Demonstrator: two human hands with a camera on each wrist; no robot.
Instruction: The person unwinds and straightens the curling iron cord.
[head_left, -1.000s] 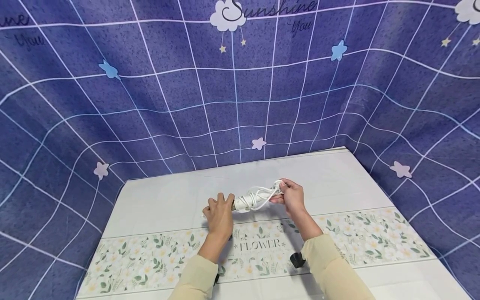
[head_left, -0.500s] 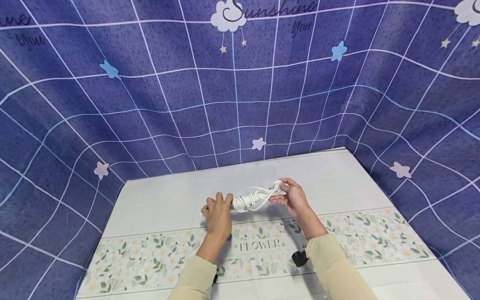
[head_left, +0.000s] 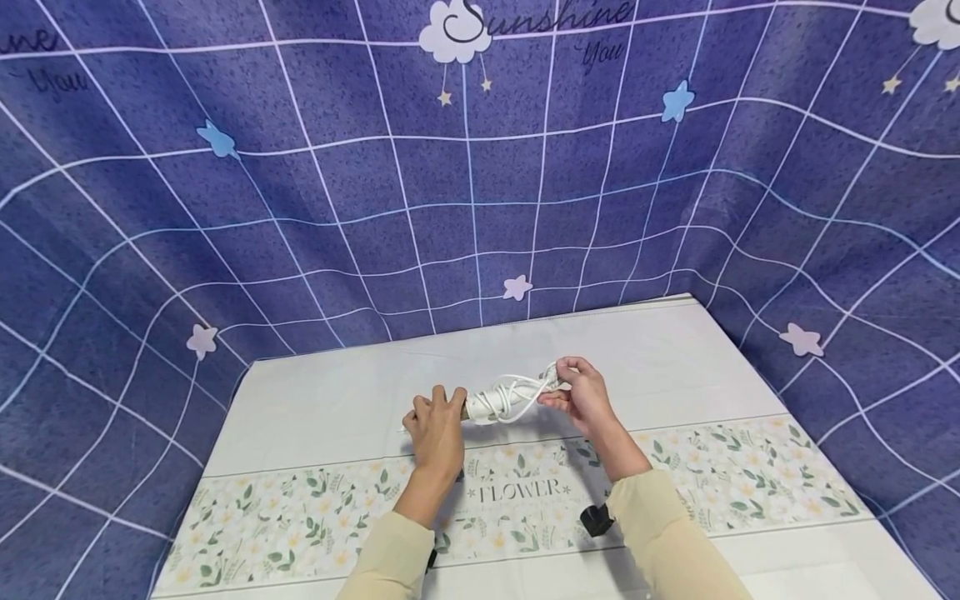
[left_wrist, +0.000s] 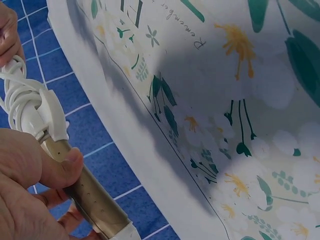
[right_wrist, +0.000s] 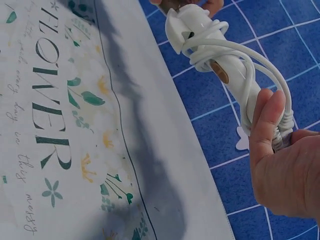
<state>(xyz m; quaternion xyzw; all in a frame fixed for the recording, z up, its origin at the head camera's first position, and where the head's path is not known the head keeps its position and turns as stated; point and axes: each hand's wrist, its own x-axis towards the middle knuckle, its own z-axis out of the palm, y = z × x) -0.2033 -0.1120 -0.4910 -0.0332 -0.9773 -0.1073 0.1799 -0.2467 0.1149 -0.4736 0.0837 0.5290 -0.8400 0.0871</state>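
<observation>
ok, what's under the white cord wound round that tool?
The white cord lies over the tool's white handle; a gold oval patch shows beside the loops. Handle surface directly beneath the strands is covered; can't tell.

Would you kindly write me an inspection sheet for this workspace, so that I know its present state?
Surface: white table cover with a floral band reading "FLOWER".
Job's things: white-and-gold appliance, possibly a curling iron, held in both hands.
Clutter: nothing seen.
Hands: left hand grips the gold barrel; right hand holds the opposite end.
Cables: white cord looped around the appliance.
Surroundings: purple-blue curtain with grid lines and stars, behind and at both sides.
</observation>
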